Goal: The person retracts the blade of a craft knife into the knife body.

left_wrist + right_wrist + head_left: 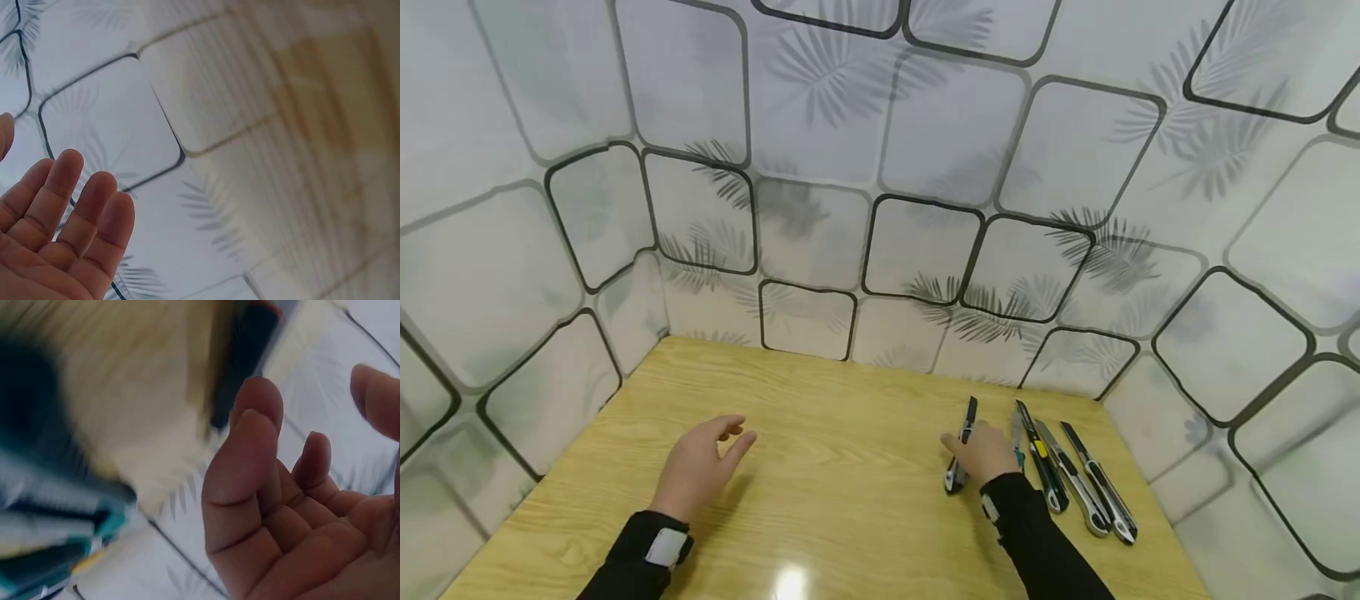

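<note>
1. Over the leftmost cutter (968, 422): right hand (988, 454), fingers bent, thumb apart from them in the right wrist view. Cannot tell whether touching that cutter or just above.
2. Leftmost cutter: black and silver, on the wood-grain table (842, 467), far end angled slightly right, middle partly covered by right hand.
3. Well left of leftmost cutter: left hand (700, 467), empty, fingers relaxed, lightly bent, thumb apart. Both hands well apart from each other.
4. Right of leftmost cutter, in order: teal-handled knife (1017, 435), partly hidden by right hand; black cutter with yellow patch (1042, 454); silver cutter (1070, 477); rightmost cutter (1097, 481), black and silver. All lying side by side on the table, far ends slanted left.
5. Nearer the camera than leftmost cutter: right black sleeve (1045, 533). Well left of it: left black sleeve (632, 558) with white patch.
6. Beyond leftmost cutter, past the table's far edge: pale backdrop (820, 233), rounded dark outlines, grey leaf prints.
</note>
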`<state>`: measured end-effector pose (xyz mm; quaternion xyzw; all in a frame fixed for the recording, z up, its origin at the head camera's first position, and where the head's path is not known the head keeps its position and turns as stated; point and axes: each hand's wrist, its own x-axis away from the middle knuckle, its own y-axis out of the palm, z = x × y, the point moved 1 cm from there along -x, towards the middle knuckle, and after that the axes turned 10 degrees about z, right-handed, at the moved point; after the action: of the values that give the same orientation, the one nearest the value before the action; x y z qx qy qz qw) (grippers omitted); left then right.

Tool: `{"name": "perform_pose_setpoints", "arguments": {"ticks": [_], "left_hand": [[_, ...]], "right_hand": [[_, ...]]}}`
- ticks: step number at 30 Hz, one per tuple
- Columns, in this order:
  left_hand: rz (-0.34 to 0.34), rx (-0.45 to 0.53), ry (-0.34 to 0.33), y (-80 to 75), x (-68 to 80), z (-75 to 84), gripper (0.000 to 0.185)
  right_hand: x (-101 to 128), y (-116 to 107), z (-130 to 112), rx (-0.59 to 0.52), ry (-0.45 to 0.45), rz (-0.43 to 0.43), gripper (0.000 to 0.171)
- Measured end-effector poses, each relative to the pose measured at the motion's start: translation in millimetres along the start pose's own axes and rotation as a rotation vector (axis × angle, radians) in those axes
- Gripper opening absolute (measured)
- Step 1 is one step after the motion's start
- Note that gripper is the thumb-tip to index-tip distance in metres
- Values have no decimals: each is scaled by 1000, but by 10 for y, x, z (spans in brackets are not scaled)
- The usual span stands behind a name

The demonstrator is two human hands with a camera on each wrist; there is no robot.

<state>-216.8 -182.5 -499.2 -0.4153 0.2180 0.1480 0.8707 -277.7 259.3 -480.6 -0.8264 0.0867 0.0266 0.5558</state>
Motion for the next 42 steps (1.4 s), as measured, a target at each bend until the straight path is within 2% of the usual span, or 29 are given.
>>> {"name": "perform_pose_setpoints", "arguments": {"ticks": [2, 5, 8, 10, 12, 15, 18, 21, 22, 24, 28, 30, 34, 36, 42], "left_hand": [[-6, 23, 4, 56, 25, 91, 40], [-28, 48, 8, 130, 55, 235, 37], [-51, 74, 10, 187, 66, 401, 33], [-61, 113, 0, 220, 68, 533, 31], [-64, 170, -20, 267, 66, 678, 29], [-102, 291, -67, 379, 70, 921, 31], [-233, 393, -115, 565, 90, 1160, 49], [-390, 482, -149, 777, 140, 1371, 67], [-426, 513, -161, 842, 164, 1425, 68], [-441, 565, -178, 948, 219, 1505, 61], [-395, 602, -191, 1066, 338, 1562, 24], [-387, 612, -195, 1093, 392, 1549, 15], [-445, 703, -250, 1119, 442, 1493, 19], [-470, 743, -286, 1117, 441, 1469, 22], [-492, 778, -320, 1118, 434, 1464, 22]], "right_hand": [[-27, 71, -29, 16, 29, -27, 60], [-41, 133, -28, 8, 53, -51, 55], [-34, 153, -5, -51, 60, -59, 50], [-14, 159, 15, -128, 82, -77, 53], [24, 151, 10, -228, 104, -98, 62], [111, 141, -86, -464, 131, -164, 72], [208, 124, -305, -733, 130, -217, 64], [310, 104, -562, -960, 137, -218, 54], [343, 102, -634, -1017, 136, -203, 53], [403, 101, -751, -1095, 142, -161, 51], [495, 111, -841, -1182, 174, -101, 48], [523, 107, -830, -1222, 192, -87, 48], [521, 90, -762, -1284, 191, -105, 54], [522, 76, -743, -1279, 187, -111, 54], [545, 59, -748, -1262, 205, -107, 49]]}}
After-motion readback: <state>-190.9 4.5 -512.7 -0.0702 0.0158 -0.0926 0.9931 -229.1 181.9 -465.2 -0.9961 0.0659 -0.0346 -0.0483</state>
